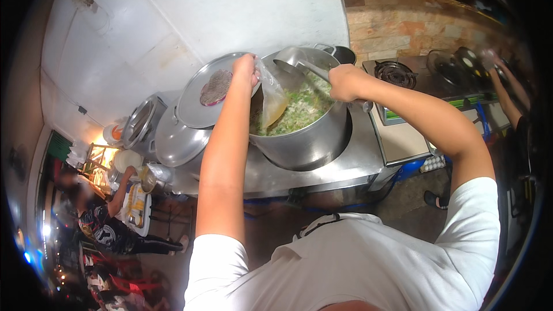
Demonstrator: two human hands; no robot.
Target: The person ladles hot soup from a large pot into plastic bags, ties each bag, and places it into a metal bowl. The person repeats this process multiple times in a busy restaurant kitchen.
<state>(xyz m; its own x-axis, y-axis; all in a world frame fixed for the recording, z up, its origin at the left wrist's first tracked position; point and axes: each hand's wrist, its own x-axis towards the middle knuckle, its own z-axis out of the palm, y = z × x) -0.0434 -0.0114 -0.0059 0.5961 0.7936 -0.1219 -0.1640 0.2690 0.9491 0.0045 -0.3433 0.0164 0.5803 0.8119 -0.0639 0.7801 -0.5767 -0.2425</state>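
Note:
My left hand grips the top of a clear plastic bag, whose lower part holds yellowish liquid. The bag hangs over a large metal stockpot filled with pale food and chopped greens. In my right hand is the handle of a metal ladle, its bowl raised above the pot beside the bag. A round metal lid leans behind my left hand, with a patterned cloth pad on it.
Another domed lid and a metal pot stand on the left. A gas burner sits on the right counter. Egg trays are below. One person stands at a table on the left; another person's arms reach in at far right.

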